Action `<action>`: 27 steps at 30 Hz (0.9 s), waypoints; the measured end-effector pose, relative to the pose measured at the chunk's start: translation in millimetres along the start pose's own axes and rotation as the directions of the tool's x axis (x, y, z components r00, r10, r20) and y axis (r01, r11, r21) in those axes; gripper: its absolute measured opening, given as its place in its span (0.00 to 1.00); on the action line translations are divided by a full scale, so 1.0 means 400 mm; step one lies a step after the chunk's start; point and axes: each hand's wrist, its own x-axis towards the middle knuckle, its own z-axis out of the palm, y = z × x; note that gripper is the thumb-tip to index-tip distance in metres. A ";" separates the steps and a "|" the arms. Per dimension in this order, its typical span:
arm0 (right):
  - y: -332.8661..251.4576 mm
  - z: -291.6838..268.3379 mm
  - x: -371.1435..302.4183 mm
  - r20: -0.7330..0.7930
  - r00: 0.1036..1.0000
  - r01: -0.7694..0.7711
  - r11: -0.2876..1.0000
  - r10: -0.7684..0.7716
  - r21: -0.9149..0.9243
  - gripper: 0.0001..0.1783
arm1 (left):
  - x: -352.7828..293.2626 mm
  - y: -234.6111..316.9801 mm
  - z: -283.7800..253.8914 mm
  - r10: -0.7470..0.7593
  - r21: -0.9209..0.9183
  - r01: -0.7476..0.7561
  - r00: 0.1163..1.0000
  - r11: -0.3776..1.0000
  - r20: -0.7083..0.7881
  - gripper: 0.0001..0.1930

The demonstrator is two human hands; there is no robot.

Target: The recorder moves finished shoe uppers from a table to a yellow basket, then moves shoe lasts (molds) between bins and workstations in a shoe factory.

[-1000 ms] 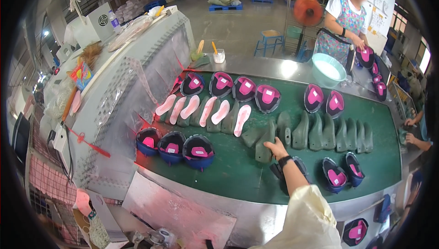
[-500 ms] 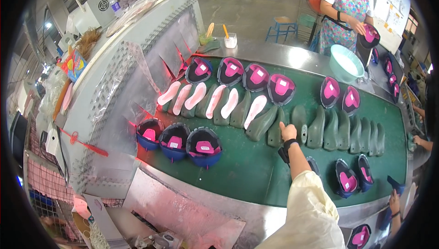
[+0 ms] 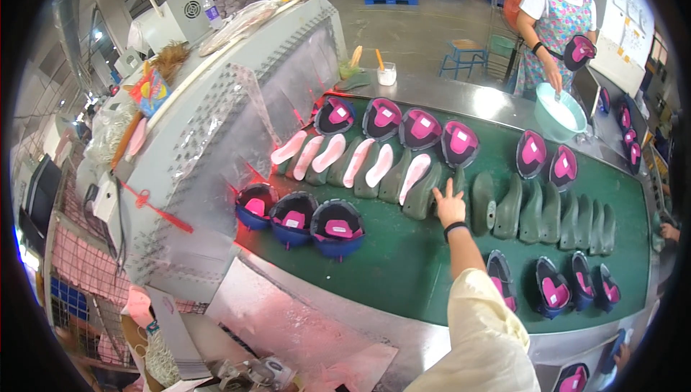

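Observation:
My right hand [image 3: 450, 208] reaches over the belt, a dark band at its wrist. Its fingers are spread on or just above a dark green shoe last [image 3: 458, 178], which it partly covers; contact is hard to tell. Just left lies another green last [image 3: 423, 194], and to the right a last with a hole in its end [image 3: 484, 201]. Several more lasts continue the row. Pale pink insoles [image 3: 415, 176] rest on the lasts at the left. Shoe uppers with pink linings [image 3: 459, 143] stand behind the row, others [image 3: 337, 228] in front. My left hand is out of sight.
The green conveyor belt [image 3: 389, 269] enters a grey machine [image 3: 288, 68] glowing red at left. A co-worker [image 3: 558, 14] stands beyond the belt by a mint-green bowl [image 3: 558, 122]. A white cup with a brush [image 3: 386, 74] sits on the metal ledge. More uppers [image 3: 552, 291] stand near right.
My right hand's fingers have spread from a closed pose. The co-worker's one hand has moved to the bowl. Another upper now stands at the belt's near right. The view has shifted slightly.

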 end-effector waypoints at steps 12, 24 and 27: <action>-0.302 -0.350 -0.614 -0.372 0.928 0.367 0.197 -0.015 0.909 0.04 | -0.260 -0.060 0.043 0.119 -0.118 -0.116 0.993 0.986 0.022 0.15; -0.607 -0.660 -1.844 -0.301 -0.357 0.127 -0.366 -0.884 0.922 0.07 | -0.795 -0.629 0.260 0.257 -0.387 -0.367 0.916 0.846 -0.307 0.21; -0.668 -0.763 -2.024 -0.172 -0.493 0.214 -0.311 -0.853 0.926 0.09 | -0.891 -0.794 0.370 0.235 -0.180 -0.505 0.650 0.844 -0.722 0.16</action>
